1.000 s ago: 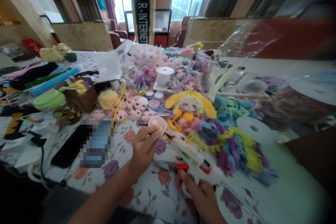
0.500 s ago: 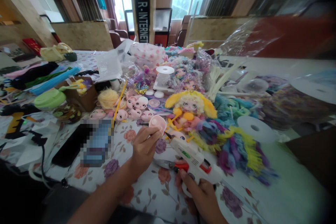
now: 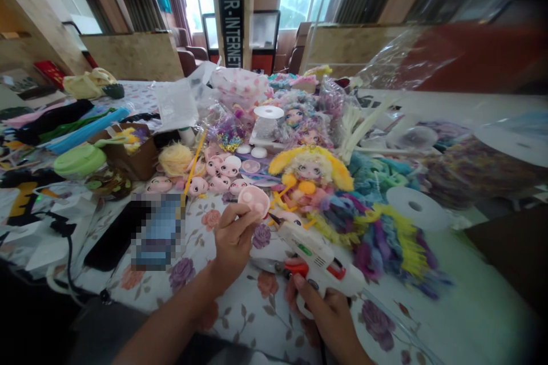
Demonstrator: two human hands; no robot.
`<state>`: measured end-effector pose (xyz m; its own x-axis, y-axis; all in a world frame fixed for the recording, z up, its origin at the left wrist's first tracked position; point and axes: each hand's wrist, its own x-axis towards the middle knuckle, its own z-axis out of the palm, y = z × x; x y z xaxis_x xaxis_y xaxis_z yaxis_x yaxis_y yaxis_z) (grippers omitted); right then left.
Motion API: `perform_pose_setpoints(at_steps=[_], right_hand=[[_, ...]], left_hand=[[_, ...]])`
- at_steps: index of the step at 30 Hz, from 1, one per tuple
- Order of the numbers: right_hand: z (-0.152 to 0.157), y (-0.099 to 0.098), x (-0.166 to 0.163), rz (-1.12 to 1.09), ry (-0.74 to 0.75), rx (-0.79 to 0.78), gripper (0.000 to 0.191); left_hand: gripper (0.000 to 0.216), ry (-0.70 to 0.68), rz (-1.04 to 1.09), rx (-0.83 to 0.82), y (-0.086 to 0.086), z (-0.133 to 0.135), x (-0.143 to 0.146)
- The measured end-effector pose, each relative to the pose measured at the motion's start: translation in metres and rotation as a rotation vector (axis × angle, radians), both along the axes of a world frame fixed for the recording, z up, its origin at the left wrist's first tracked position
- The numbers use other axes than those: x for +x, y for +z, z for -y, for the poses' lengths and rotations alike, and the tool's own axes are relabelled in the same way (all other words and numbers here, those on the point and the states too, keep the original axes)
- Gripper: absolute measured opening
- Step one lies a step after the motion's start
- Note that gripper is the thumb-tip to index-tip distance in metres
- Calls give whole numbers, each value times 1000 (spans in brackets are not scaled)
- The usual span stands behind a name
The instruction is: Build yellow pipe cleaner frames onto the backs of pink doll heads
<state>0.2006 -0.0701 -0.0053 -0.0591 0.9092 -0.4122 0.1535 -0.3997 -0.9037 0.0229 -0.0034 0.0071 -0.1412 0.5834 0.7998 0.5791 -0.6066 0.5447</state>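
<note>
My left hand is closed on a small pink doll head, held up by its lower edge above the flowered tablecloth. My right hand grips a white glue gun with a red trigger. The gun's nozzle points up and left, just below and to the right of the pink head. A finished doll with yellow hair lies right behind them. Several bare doll heads sit in a cluster to the left of it.
Red-handled scissors lie under the glue gun. Fuzzy coloured yarn and a white spool fill the right side. A dark phone, a cable, a brown box and a green lidded tub sit left.
The pink head has shifted slightly up and left in my left hand. The glue gun has stayed almost in place.
</note>
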Motion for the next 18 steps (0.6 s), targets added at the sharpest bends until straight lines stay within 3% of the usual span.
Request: perform_pose_setpoints(at_steps=[18], right_hand=[[2, -7, 3, 42, 34, -10, 53]], left_hand=[[10, -71, 102, -123, 11, 1, 2]])
